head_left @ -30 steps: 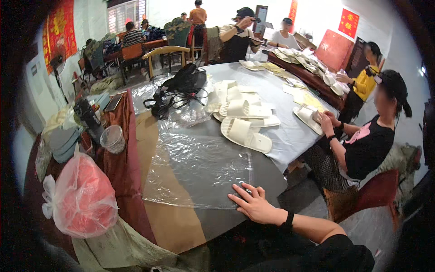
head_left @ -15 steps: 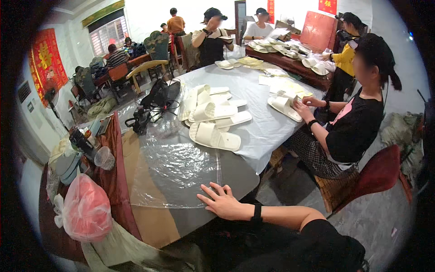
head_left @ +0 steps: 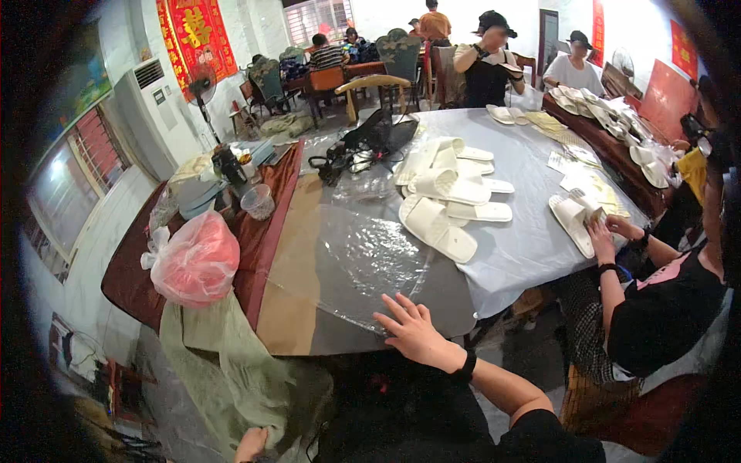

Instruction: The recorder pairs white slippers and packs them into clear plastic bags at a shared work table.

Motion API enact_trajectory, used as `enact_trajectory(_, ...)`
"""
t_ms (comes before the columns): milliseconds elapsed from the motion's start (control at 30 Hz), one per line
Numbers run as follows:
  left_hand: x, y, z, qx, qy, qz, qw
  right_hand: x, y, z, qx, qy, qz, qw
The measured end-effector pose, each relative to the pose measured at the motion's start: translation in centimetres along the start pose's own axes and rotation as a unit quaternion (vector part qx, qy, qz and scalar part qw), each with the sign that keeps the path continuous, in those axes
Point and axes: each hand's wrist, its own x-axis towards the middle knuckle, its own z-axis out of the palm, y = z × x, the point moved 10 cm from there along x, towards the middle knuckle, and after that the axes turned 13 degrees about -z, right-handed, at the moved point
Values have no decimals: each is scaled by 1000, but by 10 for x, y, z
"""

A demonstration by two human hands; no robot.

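At the lower edge my left hand (head_left: 253, 442) is closed, its fingers curled into the pale green cloth (head_left: 224, 363) that drapes down beside the table. My right hand (head_left: 417, 332) is open, palm down and fingers spread, at the near edge of the table over a clear plastic sheet (head_left: 370, 262). It holds nothing. Beyond it lies a heap of cream slide sandals (head_left: 438, 228), several of them stacked on a whitish plastic cover (head_left: 532, 247).
A tied plastic bag with red contents (head_left: 197, 258) sits on the dark red cloth at left, near a clear cup (head_left: 257, 202). Black bag and straps (head_left: 363, 147) lie behind. At right, a co-worker's hands (head_left: 606, 235) handle a sandal (head_left: 573, 220).
The view has swung left, so the table appears shifted right. My left hand has come into view on the green cloth. My right hand stays spread at the table edge.
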Motion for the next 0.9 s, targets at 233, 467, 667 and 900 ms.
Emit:
enact_trajectory(233, -122, 152, 26, 238, -130, 181, 945, 20, 80, -81, -98, 49, 11, 994)
enact_trajectory(467, -161, 232, 64, 298, -172, 237, 909, 35, 255, -106, -149, -34, 159, 975)
enact_trajectory(667, -204, 345, 73, 204, -122, 489, 839, 64, 286, -92, -84, -57, 114, 988)
enact_trajectory(900, -243, 455, 121, 137, -71, 648, 746, 78, 275, -85, -134, -11, 84, 987)
